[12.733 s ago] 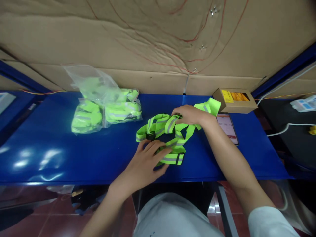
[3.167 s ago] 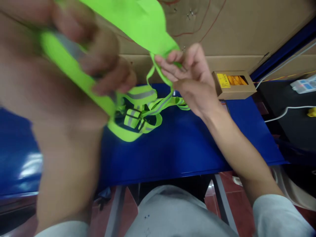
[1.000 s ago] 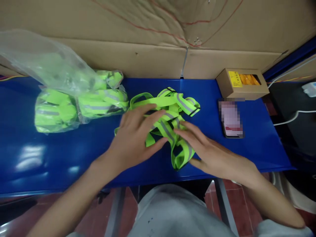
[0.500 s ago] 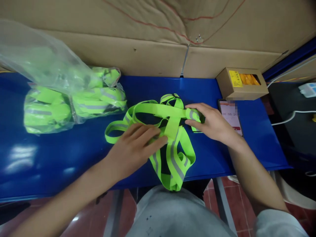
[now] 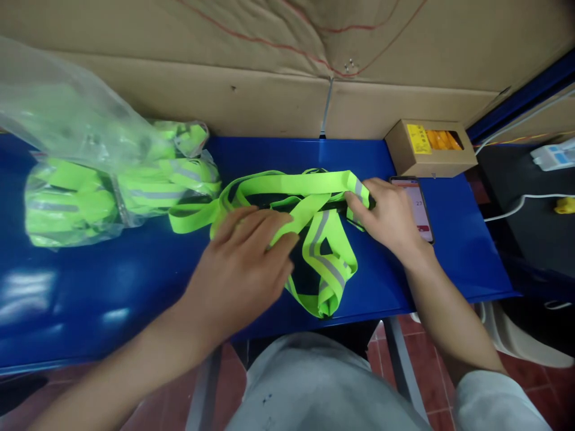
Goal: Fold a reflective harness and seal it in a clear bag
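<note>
A loose tangle of flat neon-green webbing straps with grey stripes [image 5: 309, 209] lay mid-table on a glossy blue tabletop [image 5: 153, 287], near its front edge. Taking that tangle as the clock's centre, with twelve pointing away from the person, one loop reached out toward nine o'clock and another toward six.

The bare right hand [image 5: 386, 212] was at three o'clock, thumb and fingers pinched on a folded end of the straps. The bare left hand [image 5: 245, 257] was at eight o'clock, its fingers curled over the straps; it was blurred, and whether they were clamped on the webbing could not be told.

Beyond the right hand, at three o'clock, a dark-edged rectangular phone [image 5: 420, 206] lay with its screen lit. At two o'clock was a brown cardboard box with a yellow label [image 5: 429, 149], orange contents showing through its opening. Between nine and ten o'clock lay clear plastic bags packed with neon-green strapping [image 5: 72, 203], a large cloudy translucent plastic bag [image 5: 85, 120] just behind and partly over them. At twelve o'clock, a tan cardboard panel [image 5: 269, 105] stood along the tabletop's back edge.
</note>
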A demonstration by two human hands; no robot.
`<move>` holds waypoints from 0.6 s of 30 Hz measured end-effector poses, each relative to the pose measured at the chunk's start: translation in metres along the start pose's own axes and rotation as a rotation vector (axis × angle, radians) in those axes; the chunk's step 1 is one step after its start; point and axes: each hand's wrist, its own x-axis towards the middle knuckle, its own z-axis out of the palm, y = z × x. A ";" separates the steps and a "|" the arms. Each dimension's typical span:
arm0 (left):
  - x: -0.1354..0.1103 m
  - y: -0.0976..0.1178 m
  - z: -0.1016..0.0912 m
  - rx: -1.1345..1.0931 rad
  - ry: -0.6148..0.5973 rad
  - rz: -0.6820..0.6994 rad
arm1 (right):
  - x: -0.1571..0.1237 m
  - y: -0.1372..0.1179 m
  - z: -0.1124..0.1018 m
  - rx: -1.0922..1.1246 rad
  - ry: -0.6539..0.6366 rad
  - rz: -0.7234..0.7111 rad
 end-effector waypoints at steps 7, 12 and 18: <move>0.068 0.022 0.038 -0.050 -0.118 -0.085 | 0.000 0.001 -0.005 0.345 -0.107 0.028; 0.076 0.012 0.044 0.009 -0.256 -0.064 | -0.001 0.011 -0.015 0.529 -0.137 0.036; 0.067 -0.005 0.038 -0.155 -0.291 -0.139 | 0.001 0.026 -0.025 0.552 -0.021 0.105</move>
